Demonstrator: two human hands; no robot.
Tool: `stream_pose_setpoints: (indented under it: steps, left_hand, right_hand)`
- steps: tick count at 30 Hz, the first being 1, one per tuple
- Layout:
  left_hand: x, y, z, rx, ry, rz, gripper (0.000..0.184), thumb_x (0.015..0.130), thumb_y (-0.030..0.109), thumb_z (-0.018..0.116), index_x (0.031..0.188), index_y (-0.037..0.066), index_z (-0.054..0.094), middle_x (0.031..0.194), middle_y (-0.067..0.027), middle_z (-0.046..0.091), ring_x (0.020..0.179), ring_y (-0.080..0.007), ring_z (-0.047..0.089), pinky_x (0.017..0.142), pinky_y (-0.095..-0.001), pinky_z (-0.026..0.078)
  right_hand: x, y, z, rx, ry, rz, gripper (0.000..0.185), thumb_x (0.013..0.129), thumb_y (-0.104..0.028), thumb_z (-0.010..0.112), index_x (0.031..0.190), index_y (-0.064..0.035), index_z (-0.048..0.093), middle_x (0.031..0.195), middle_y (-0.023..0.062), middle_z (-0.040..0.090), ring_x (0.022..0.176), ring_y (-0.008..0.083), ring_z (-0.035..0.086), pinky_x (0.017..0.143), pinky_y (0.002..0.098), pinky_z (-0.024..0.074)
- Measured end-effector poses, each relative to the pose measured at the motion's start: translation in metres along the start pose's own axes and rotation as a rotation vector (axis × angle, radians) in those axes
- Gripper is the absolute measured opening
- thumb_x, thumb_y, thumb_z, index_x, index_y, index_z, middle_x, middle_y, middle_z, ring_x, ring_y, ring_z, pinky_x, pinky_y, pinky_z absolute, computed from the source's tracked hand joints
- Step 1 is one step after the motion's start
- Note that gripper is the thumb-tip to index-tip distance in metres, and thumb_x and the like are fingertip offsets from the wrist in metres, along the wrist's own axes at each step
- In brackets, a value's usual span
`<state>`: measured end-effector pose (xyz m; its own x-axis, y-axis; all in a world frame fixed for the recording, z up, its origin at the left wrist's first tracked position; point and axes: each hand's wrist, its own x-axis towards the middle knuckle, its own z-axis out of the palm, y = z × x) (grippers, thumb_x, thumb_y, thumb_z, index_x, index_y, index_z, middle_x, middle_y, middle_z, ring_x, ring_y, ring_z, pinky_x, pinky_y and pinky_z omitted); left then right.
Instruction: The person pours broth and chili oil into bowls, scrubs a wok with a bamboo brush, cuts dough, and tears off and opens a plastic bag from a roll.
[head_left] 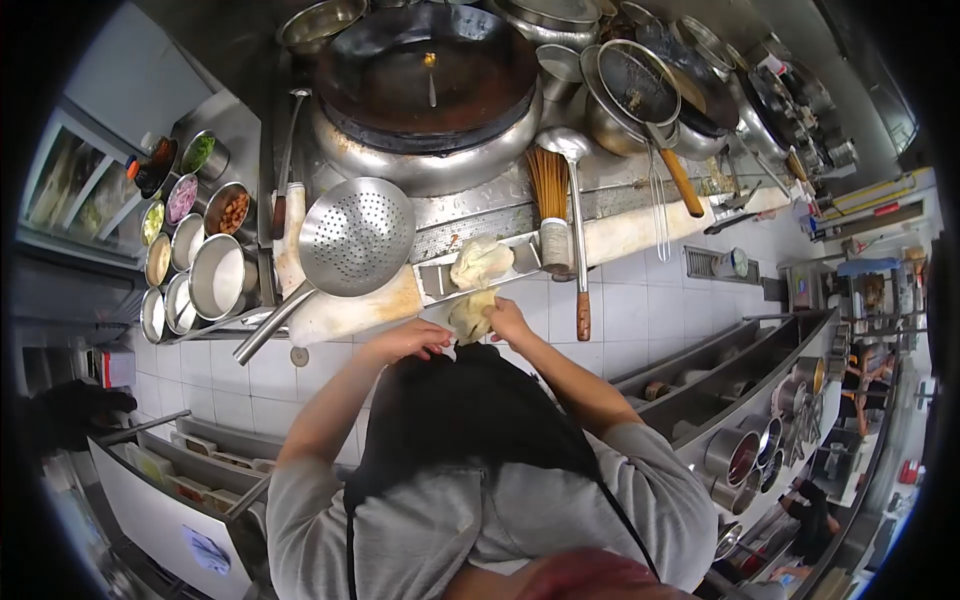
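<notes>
My right hand (508, 322) grips a yellowish, stained rag (468, 318) that hangs just in front of the black apron (450, 410). Another crumpled pale rag (482, 262) lies on the stove's front ledge, just beyond it. My left hand (415, 340) is at the upper left of the apron with its fingers curled in; what they hold, if anything, is hidden. A perforated strainer (357, 237) rests on the ledge ahead of my left hand, its handle pointing toward me. Right of the rags lie a bamboo brush (549, 185) and a wooden-handled ladle (577, 230).
A large dark wok (425, 110) with a spoon (432, 80) in it sits on the burner. Metal containers of ingredients, including a large pot (217, 278), stand at left. A mesh skimmer (635, 85) and whisk (657, 200) lie right. Shelving (740, 400) is behind me.
</notes>
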<state>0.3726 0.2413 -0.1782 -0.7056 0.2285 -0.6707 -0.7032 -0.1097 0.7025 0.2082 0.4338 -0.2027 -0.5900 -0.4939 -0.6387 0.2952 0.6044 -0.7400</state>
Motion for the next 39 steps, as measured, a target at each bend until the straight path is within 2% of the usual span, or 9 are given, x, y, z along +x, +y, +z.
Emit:
stream_pose_setpoints:
  steps: [6,9,14,17,20,26,34,36,39]
  left_hand:
    - [0.085,0.002,0.050,-0.364,0.359,0.127,0.042,0.087,0.019,0.063,0.128,0.014,0.056,0.116,-0.0004,0.062,0.103,-0.0151,0.057,0.088,-0.0333,0.046]
    - [0.105,-0.005,0.059,-0.515,0.332,0.237,0.035,0.088,0.015,0.062,0.123,0.011,0.061,0.112,-0.0026,0.065,0.103,-0.0150,0.061,0.089,-0.0351,0.048]
    - [0.088,-0.050,0.038,0.132,0.558,0.166,0.034,0.088,0.036,0.065,0.103,0.006,0.069,0.091,-0.0117,0.070,0.088,-0.0251,0.067,0.082,-0.0377,0.051]
    - [0.073,-0.071,0.020,0.632,0.652,0.152,0.042,0.085,0.043,0.065,0.100,0.003,0.067,0.091,-0.0188,0.067,0.089,-0.0330,0.065,0.080,-0.0418,0.049]
    - [0.055,-0.099,0.000,0.641,0.696,0.129,0.044,0.085,0.045,0.064,0.096,0.003,0.064,0.091,-0.0218,0.064,0.090,-0.0384,0.062,0.079,-0.0448,0.049]
    - [0.005,-0.160,-0.043,0.578,0.773,0.129,0.015,0.083,0.021,0.059,0.084,0.008,0.067,0.092,-0.0140,0.067,0.085,-0.0360,0.064,0.075,-0.0453,0.052]
    - [-0.028,-0.290,-0.104,0.669,1.021,-0.010,0.024,0.075,0.027,0.064,0.077,0.003,0.069,0.087,-0.0181,0.068,0.089,-0.0367,0.064,0.081,-0.0450,0.052]
    - [-0.029,-0.327,-0.106,0.827,0.979,0.023,0.015,0.075,0.020,0.063,0.077,0.007,0.070,0.082,-0.0167,0.067,0.087,-0.0343,0.065,0.077,-0.0441,0.053]
    - [-0.024,-0.379,-0.104,1.197,0.749,0.010,0.011,0.076,0.014,0.060,0.077,0.009,0.070,0.083,-0.0152,0.067,0.085,-0.0335,0.065,0.074,-0.0448,0.052]
  right_hand:
    - [-0.046,-0.025,-0.040,-0.111,-0.243,-0.060,0.020,0.089,-0.018,0.054,0.087,-0.0017,0.065,0.073,0.0057,0.063,0.061,0.0108,0.059,0.047,0.0275,0.0485]
    - [-0.048,-0.009,-0.087,-0.496,0.412,-0.802,0.017,0.089,-0.015,0.054,0.085,-0.0018,0.064,0.073,0.0127,0.063,0.069,0.0331,0.062,0.064,0.0413,0.0498]
    - [-0.084,-0.034,-0.148,-0.816,0.857,-0.964,0.029,0.086,-0.007,0.055,0.115,-0.0048,0.057,0.096,0.0212,0.058,0.085,0.0392,0.059,0.073,0.0485,0.0481]
    - [-0.073,-0.005,-0.147,-0.385,0.540,-0.538,0.045,0.086,-0.005,0.055,0.131,-0.0071,0.048,0.099,0.0230,0.057,0.082,0.0391,0.059,0.074,0.0501,0.0482]
    - [-0.069,-0.002,-0.155,-0.671,0.613,-0.443,0.052,0.087,-0.005,0.055,0.138,-0.0090,0.043,0.095,0.0216,0.057,0.082,0.0375,0.060,0.074,0.0488,0.0490]
    - [-0.054,-0.041,-0.161,-0.835,0.768,-0.644,0.032,0.092,-0.019,0.054,0.119,-0.0041,0.061,0.094,0.0257,0.061,0.087,0.0446,0.058,0.080,0.0505,0.0462]
    - [-0.013,-0.054,-0.158,-0.865,0.840,-0.368,0.042,0.089,-0.032,0.057,0.116,-0.0002,0.059,0.096,0.0243,0.065,0.097,0.0441,0.057,0.085,0.0511,0.0453]
    - [-0.011,-0.001,-0.168,-0.766,0.900,-0.614,0.034,0.084,-0.025,0.064,0.106,0.0005,0.059,0.085,0.0212,0.065,0.089,0.0416,0.059,0.080,0.0498,0.0469]
    - [-0.027,0.026,-0.185,-0.418,0.649,-0.213,0.017,0.083,-0.014,0.063,0.091,-0.0013,0.055,0.065,0.0113,0.058,0.057,0.0254,0.057,0.052,0.0386,0.0474]
